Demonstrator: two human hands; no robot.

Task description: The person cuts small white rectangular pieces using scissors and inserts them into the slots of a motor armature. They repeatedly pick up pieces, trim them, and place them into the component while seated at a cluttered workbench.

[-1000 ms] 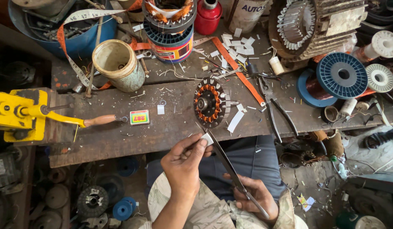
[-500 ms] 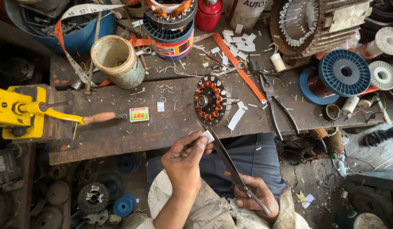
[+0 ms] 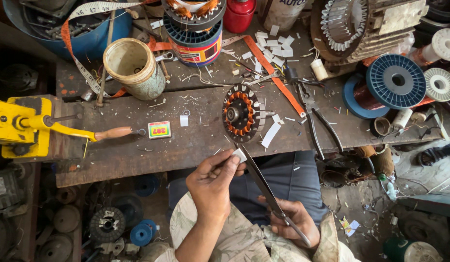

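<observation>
The left hand (image 3: 212, 182) pinches a small white paper slip (image 3: 240, 155) in its grip, just below the stator (image 3: 242, 112) on the worktop (image 3: 137, 145). The right hand (image 3: 293, 218) is closed around long scissors (image 3: 263, 187), whose blades meet the slip.

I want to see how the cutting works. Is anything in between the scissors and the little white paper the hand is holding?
Nothing visible. The left hand pinches the white paper piece right against the blades of the long scissors, which the right hand grips by the handles. The motor stator lies beyond the blade tips on the bench.
</observation>
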